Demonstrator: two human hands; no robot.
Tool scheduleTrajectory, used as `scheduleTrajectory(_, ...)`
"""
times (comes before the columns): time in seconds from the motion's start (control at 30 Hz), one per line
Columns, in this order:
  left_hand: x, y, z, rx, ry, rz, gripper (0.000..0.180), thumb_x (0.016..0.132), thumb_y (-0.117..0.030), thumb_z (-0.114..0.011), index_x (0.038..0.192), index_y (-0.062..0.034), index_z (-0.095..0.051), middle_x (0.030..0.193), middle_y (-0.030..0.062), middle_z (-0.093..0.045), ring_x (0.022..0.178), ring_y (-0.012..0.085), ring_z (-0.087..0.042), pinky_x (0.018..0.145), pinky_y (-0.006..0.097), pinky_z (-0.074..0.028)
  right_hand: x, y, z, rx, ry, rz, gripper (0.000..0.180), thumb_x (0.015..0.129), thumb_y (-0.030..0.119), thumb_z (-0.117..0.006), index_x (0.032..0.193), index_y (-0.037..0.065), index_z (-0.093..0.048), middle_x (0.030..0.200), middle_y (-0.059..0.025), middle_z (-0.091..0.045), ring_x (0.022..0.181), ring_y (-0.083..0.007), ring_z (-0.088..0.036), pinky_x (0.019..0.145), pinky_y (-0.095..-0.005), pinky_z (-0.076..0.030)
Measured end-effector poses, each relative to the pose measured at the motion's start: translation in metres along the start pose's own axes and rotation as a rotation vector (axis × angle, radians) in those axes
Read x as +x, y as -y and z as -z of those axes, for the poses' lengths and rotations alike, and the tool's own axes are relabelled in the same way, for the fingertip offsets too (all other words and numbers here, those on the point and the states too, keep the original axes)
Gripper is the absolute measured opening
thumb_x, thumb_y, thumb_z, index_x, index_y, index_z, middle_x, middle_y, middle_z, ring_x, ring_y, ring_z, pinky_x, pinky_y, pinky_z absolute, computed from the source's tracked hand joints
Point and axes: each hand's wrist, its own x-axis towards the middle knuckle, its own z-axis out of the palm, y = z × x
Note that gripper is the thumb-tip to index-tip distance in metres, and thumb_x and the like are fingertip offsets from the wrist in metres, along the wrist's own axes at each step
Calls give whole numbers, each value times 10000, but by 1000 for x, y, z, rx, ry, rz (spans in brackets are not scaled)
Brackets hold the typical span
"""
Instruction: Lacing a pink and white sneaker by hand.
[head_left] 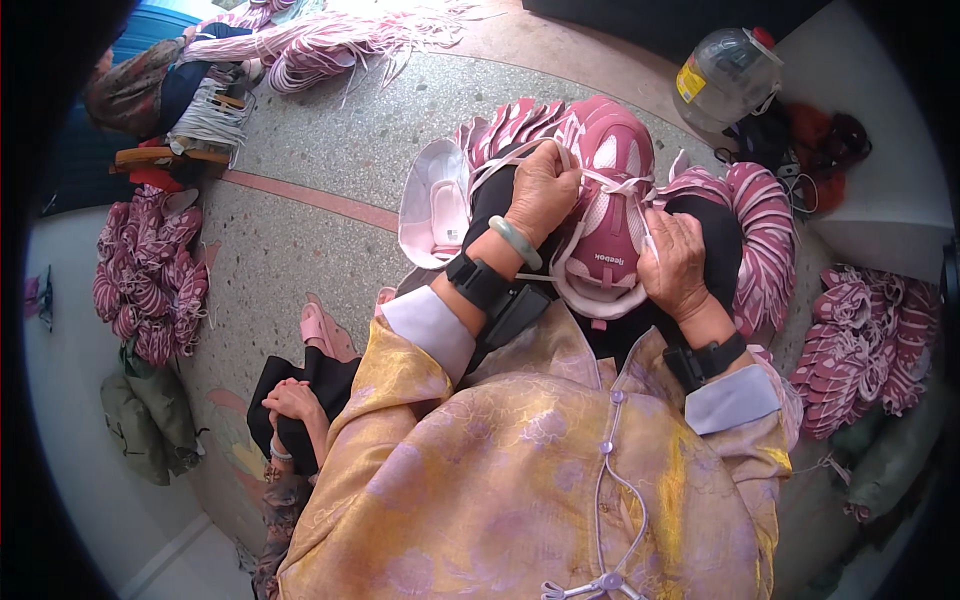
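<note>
A pink shoe upper (610, 225) with white mesh parts lies across my lap, its toe pointing away from me. A pale shoelace (618, 186) crosses over it and runs through its eyelets. My left hand (545, 190), at the upper's left side, is closed in a pinch on the lace. On the other side, my right hand (675, 262) is closed too, with a length of lace between thumb and fingers against the upper's edge. To the left of my left hand sits a pale upper (437, 205), its inner side showing.
Stacked pink uppers (765, 235) curve around my right leg; more bundles (155, 270) lie at the left and right (865, 345). Loose pink laces (330, 45) spread on the floor. A clear jug (728, 82) stands ahead right. Another person's hands (292, 398) rest at my left.
</note>
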Motion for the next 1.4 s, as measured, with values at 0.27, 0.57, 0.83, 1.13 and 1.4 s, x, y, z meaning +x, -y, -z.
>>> scheduleTrajectory(0.27, -4, 1, -4, 33, -9, -40, 87, 726, -75, -596, 767, -23, -541, 655, 102, -588, 624, 222, -592, 611, 319, -462, -4, -7, -1, 23, -38, 10, 417, 684, 162, -501, 1036, -60, -506, 946, -197, -567, 870, -322, -557, 853, -461, -360)
scheduleTrajectory(0.57, -6, -9, -3, 258, 5, -230, 135, 733, -80, -622, 776, -13, -512, 630, 85, -542, 591, 181, -550, 557, 301, -440, -8, -9, -5, 30, -37, 15, 411, 704, 181, -482, 1031, -67, -513, 956, -200, -566, 893, -324, -550, 860, -460, -360)
scheduleTrajectory(0.83, 3, -19, -4, 425, 9, -255, 307, 677, -214, -731, 761, -9, -518, 674, 135, -600, 608, 221, -600, 572, 311, -474, -8, -9, -1, 22, -26, -15, 411, 745, 185, -470, 1061, -75, -511, 996, -217, -567, 928, -339, -546, 874, -427, -370)
scheduleTrajectory(1.13, -17, -26, 19, 220, 366, -371, 377, 661, -220, -782, 846, -21, -520, 609, 4, -506, 538, 83, -495, 482, 222, -422, 8, 10, 17, 142, 4, -205, 459, 790, 343, -598, 1065, -18, -529, 1000, -183, -579, 918, -337, -554, 834, -402, -395)
scheduleTrajectory(1.4, 8, -22, 28, -804, 309, 479, 39, 813, -58, -527, 784, -57, -500, 640, 32, -494, 506, 110, -473, 445, 225, -398, 54, 71, 40, 125, -121, 312, 435, 598, 175, -712, 1001, 75, -580, 990, -75, -540, 964, -247, -521, 872, -412, -374)
